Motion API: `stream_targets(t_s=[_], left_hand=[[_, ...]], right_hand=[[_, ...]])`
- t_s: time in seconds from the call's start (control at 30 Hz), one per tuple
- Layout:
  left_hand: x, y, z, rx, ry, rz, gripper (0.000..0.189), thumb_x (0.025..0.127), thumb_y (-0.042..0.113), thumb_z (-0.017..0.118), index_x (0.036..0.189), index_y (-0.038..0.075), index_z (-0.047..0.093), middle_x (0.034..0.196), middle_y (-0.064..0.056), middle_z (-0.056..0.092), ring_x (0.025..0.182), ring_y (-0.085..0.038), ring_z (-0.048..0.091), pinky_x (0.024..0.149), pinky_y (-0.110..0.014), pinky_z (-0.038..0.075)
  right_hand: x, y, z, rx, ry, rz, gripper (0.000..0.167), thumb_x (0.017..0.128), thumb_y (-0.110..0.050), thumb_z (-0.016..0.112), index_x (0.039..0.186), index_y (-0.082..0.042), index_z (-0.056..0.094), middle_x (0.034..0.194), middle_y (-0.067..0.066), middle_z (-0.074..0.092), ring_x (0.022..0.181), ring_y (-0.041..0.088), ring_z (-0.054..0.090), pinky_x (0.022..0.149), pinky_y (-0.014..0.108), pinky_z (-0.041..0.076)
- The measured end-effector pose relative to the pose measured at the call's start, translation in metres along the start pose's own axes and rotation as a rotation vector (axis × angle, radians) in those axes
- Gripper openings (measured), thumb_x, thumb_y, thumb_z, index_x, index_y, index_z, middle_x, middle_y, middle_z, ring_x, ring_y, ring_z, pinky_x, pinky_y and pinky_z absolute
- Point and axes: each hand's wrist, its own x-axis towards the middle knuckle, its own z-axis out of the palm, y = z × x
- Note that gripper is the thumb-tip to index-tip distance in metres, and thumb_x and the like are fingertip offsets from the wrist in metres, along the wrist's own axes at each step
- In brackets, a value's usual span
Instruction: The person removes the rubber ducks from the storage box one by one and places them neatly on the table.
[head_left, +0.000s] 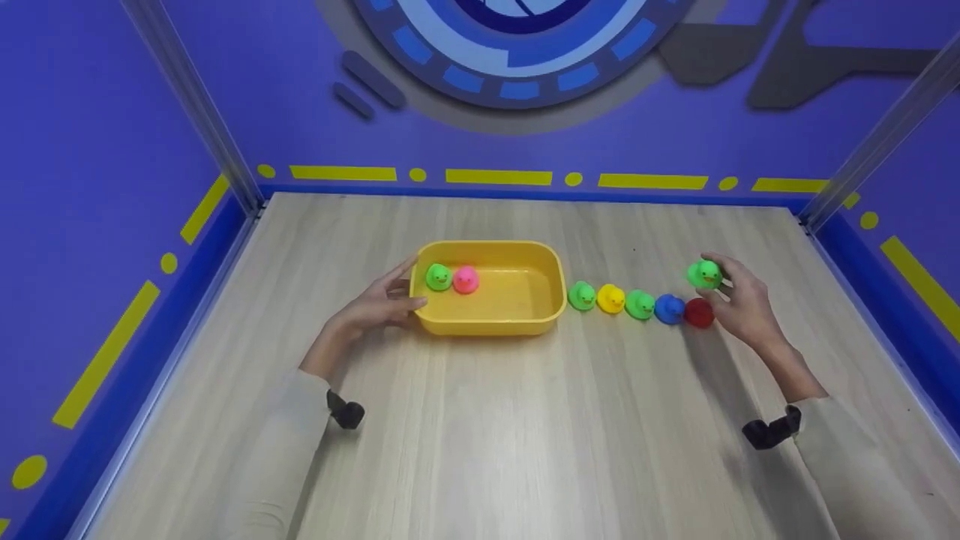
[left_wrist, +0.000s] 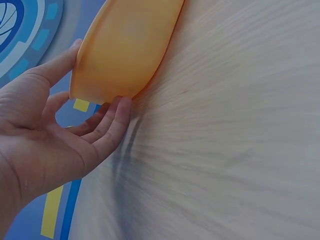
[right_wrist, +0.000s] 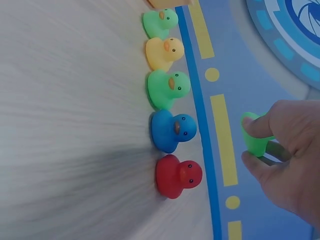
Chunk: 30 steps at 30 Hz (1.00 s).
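Note:
In the head view my right hand (head_left: 742, 304) pinches a green rubber duck (head_left: 704, 274) between thumb and fingers, held up above the right end of a row of ducks. That row runs from the tub as green (head_left: 582, 296), yellow (head_left: 611, 298), green (head_left: 640, 304), blue (head_left: 669, 308) and red (head_left: 699, 313). A yellow plastic tub (head_left: 487, 328) stands left of them, with a green duck (head_left: 439, 277) and a pink duck (head_left: 466, 280) inside at its left. My left hand (head_left: 379, 301) grips the tub's left end, thumb and fingers spread around it.
The wooden tabletop (head_left: 510, 435) carries everything. Blue printed panels (head_left: 285, 97) with yellow dashes rise at the back and both sides, joined by metal posts (head_left: 199, 105). Black straps sit on both wrists.

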Motion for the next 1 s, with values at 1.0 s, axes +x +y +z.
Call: stream_targets(t_s=[1.0], left_hand=[[-0.002, 0.003, 0.001, -0.005, 0.000, -0.018, 0.093, 0.093, 0.027, 0.076, 0.162, 0.045, 0.016, 0.159, -0.012, 0.036, 0.116, -0.028, 0.061, 0.095, -0.041, 0.059]], right_hand=[[-0.026, 0.050, -0.020, -0.099, 0.043, 0.132, 0.054, 0.090, 0.013, 0.066, 0.140, 0.012, 0.048, 0.135, 0.037, 0.050, 0.126, 0.057, 0.050, 0.101, 0.018, 0.046]])
